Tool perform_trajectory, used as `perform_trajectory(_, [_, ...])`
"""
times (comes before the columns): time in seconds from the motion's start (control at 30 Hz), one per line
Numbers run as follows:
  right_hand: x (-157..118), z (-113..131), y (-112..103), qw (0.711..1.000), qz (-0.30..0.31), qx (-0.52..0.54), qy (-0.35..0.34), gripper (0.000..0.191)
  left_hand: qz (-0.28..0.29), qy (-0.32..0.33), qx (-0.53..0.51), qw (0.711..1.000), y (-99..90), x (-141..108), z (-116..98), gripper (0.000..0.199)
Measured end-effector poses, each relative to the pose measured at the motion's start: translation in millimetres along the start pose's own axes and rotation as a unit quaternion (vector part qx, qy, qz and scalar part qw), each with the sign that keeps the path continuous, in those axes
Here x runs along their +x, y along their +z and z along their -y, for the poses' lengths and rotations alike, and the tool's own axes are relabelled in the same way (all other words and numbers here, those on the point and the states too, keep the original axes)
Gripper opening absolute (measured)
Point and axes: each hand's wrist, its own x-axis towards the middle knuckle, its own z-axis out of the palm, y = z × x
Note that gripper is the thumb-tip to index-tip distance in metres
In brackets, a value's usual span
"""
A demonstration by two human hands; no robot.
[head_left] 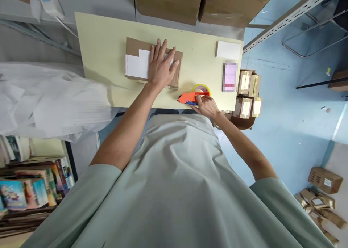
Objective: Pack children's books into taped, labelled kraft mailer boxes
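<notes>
A cardboard box (132, 47) with a white label (137, 65) on top sits on the pale yellow table (103, 41). My left hand (160, 65) lies flat on the box, fingers spread, covering part of the label. At the table's front edge, my right hand (207, 105) is closed around the handle of an orange tape dispenser (189, 97), which carries a roll of yellow tape (202, 87). The dispenser is just to the right of the box's near corner, apart from it.
A stack of white paper (228, 49) and a blurred pink rectangular item (230, 76) lie at the table's right. Large cartons (168, 3) stand behind. A white sack (49, 99) bulges at the left, above books (35, 183). Small boxes (244, 96) are beside the table's right edge.
</notes>
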Motion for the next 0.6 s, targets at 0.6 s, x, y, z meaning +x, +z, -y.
perform_trajectory(0.6, [38, -14, 26, 0.982, -0.125, -0.123, -0.067, 0.061, -0.043, 0.028, -0.101, 0.994, 20.0, 7, 28, 0.074])
